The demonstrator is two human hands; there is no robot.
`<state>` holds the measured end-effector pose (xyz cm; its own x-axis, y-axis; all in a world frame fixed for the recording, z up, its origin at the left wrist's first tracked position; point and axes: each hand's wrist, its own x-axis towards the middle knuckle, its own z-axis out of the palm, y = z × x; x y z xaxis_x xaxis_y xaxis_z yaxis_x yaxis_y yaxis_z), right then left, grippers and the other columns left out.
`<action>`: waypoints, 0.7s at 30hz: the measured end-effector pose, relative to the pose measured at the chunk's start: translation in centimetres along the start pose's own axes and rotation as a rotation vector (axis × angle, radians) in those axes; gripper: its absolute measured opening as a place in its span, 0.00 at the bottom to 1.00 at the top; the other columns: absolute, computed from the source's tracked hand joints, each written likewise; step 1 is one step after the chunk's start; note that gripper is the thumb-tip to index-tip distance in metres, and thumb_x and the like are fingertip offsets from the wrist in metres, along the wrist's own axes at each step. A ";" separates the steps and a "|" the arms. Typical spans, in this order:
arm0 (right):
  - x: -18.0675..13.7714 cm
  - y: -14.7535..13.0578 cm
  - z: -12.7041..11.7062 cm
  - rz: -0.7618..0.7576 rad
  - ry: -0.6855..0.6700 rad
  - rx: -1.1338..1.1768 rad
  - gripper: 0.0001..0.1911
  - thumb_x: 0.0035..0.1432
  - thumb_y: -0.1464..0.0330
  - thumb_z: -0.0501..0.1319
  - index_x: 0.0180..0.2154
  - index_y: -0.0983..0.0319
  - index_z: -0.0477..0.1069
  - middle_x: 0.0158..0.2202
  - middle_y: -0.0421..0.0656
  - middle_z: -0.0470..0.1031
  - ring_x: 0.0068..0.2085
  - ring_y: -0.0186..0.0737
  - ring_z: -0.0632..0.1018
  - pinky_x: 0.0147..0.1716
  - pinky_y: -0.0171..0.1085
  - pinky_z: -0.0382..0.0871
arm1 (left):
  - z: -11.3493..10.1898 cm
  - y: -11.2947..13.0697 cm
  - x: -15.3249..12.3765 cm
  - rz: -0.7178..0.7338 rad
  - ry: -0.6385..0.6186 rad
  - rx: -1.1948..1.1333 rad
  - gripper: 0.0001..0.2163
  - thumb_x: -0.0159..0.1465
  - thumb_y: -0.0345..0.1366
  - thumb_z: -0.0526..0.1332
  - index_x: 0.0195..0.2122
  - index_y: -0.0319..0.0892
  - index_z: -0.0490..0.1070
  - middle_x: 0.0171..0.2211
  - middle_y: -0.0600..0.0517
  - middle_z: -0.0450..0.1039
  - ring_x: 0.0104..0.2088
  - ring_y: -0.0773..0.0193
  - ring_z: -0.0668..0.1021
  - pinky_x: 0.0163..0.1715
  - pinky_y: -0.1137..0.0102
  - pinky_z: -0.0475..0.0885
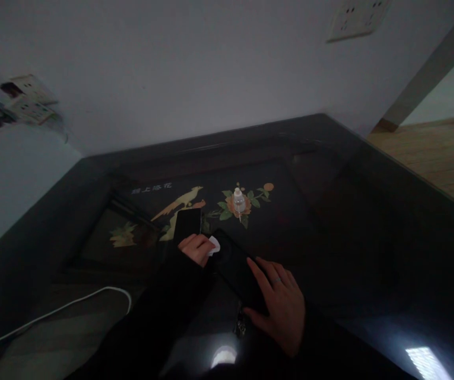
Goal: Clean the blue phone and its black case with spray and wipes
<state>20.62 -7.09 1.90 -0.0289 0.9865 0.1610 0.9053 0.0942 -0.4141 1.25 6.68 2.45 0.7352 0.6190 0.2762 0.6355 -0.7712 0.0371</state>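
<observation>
My left hand (pixel 197 249) pinches a small white wipe (pixel 214 246), which lies against the upper left end of a dark phone case (pixel 238 266). Whether a phone sits inside that case cannot be made out in the dim light. My right hand (pixel 280 301) grips the case's lower right end, thumb below and fingers along the far edge. A charm (pixel 240 323) hangs from the case's near end. Just beyond my left hand lies a black phone (pixel 187 222), partly covered by the fingers. Farther back stands a small clear bottle (pixel 239 201) with a white cap.
The glossy dark table (pixel 329 211) carries inlaid bird and flower pictures and meets a white wall (pixel 195 68) behind. A white cable (pixel 72 303) curves across the left front. Wall sockets (pixel 357 18) are at upper right and a power strip (pixel 32 108) at left.
</observation>
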 end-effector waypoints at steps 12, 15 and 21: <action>0.0 0.1 -0.3 0.008 -0.016 0.014 0.40 0.40 0.60 0.65 0.55 0.62 0.57 0.51 0.50 0.66 0.47 0.51 0.66 0.44 0.46 0.59 | 0.5 -2.0 -0.2 0.049 0.063 0.052 0.10 0.57 0.29 0.53 0.31 0.44 0.74 0.28 0.52 0.74 0.27 0.66 0.71 0.26 0.72 0.61; 0.0 0.2 -0.3 0.006 -0.015 0.008 0.39 0.40 0.60 0.65 0.55 0.62 0.57 0.51 0.50 0.66 0.47 0.51 0.66 0.44 0.46 0.58 | 0.7 -2.3 0.0 0.078 0.005 0.099 0.09 0.55 0.29 0.55 0.33 0.45 0.74 0.29 0.52 0.74 0.29 0.64 0.72 0.26 0.71 0.60; 0.2 0.3 -0.3 0.015 -0.028 0.018 0.42 0.38 0.59 0.66 0.55 0.63 0.57 0.51 0.49 0.66 0.47 0.51 0.66 0.44 0.45 0.58 | -0.2 -2.1 0.0 0.103 -0.002 0.091 0.10 0.57 0.28 0.53 0.32 0.44 0.73 0.29 0.53 0.75 0.29 0.65 0.72 0.26 0.70 0.59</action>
<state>21.00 -6.88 2.05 -0.0272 0.9912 0.1294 0.8979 0.0811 -0.4327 -0.14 8.23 2.60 0.7982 0.5374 0.2721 0.5751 -0.8142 -0.0790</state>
